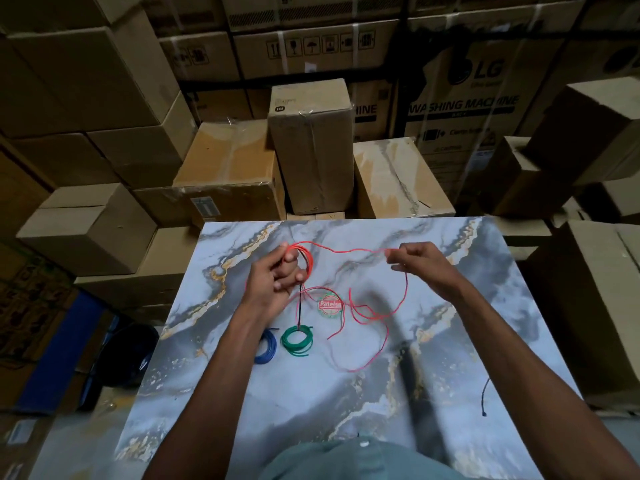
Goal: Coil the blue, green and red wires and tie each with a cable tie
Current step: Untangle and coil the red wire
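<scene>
My left hand [277, 278] is closed around a small coil of the red wire [367, 313], held above the marble table [346, 403]. A strand runs from it to my right hand [420, 261], which pinches the wire between its fingertips. The slack red wire lies in loose loops on the table below my right hand. A black cable tie [300, 308] hangs from my left hand down towards the green coil [296, 340]. The blue coil [266, 348] lies left of the green one, partly hidden by my left forearm.
A round red-and-green sticker [330, 305] sits mid-table. Another black cable tie [485, 396] lies near the table's right edge. Cardboard boxes [311, 147] are stacked close behind and on both sides of the table.
</scene>
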